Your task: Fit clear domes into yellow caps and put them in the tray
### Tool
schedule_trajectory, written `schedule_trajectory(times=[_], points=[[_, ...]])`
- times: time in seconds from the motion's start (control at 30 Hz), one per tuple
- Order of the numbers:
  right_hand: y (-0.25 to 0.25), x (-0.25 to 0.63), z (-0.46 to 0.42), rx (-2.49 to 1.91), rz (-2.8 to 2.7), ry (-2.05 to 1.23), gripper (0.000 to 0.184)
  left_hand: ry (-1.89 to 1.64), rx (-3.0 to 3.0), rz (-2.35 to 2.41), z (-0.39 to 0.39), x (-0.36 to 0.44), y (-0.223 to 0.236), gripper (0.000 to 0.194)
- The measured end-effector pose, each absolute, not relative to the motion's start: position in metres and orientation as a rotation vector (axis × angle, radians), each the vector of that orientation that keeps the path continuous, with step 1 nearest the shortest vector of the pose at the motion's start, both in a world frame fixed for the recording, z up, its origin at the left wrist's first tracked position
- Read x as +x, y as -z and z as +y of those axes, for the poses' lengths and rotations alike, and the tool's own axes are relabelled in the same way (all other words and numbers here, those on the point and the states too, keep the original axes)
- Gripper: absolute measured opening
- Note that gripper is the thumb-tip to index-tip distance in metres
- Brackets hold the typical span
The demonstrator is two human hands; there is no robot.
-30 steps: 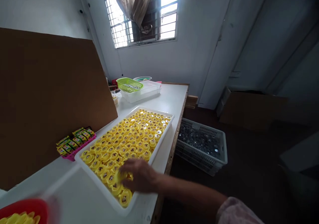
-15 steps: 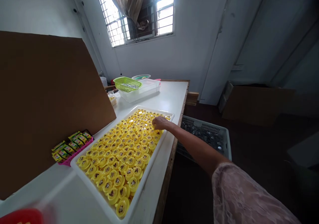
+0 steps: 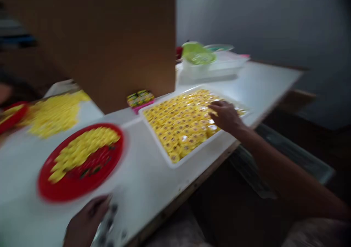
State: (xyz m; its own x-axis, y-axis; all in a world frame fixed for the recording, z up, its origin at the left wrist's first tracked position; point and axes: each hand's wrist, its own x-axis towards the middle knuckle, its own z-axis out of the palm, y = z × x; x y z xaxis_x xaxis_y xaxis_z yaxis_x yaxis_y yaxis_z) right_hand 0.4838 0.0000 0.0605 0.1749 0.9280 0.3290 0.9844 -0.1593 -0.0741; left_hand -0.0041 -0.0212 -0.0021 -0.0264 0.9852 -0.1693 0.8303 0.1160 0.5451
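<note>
The picture is smeared by motion. My right hand (image 3: 225,116) rests over the right side of a white tray (image 3: 153,137) packed with several small yellow caps (image 3: 181,122); its fingers curl down among them, and what they hold is hidden. My left hand (image 3: 86,219) sits at the near table edge, fingers closed around a blurred strip of small dark and clear pieces (image 3: 106,227). A red plate (image 3: 79,181) heaped with yellow pieces lies between my hands.
A large brown cardboard sheet (image 3: 109,38) stands behind the tray. A pink basket of small packets (image 3: 139,100) sits at its foot. A loose yellow pile (image 3: 55,111) and another red plate (image 3: 12,113) lie left. Green basket (image 3: 199,55) on clear tubs at the back.
The view has swung left and down, bringing the red plate, yellow pile and my left hand into sight. My right hand stays over the tray's far right side.
</note>
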Motion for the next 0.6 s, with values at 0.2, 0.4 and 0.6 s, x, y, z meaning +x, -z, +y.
schedule_trajectory(times=[0.2,0.4,0.6], points=[[-0.027,0.312,-0.024,-1.259,-2.161,-0.161,0.022,-0.443,1.767,2.011,-0.045,-0.061,0.008,0.033],[0.021,0.167,-0.028,-0.879,-2.527,-0.565,0.018,-0.42,1.901,1.89,-0.071,-0.075,0.02,0.028],[0.052,0.135,-0.006,-0.751,-2.687,-0.522,0.016,-0.53,1.905,1.779,-0.063,-0.07,0.038,0.025]])
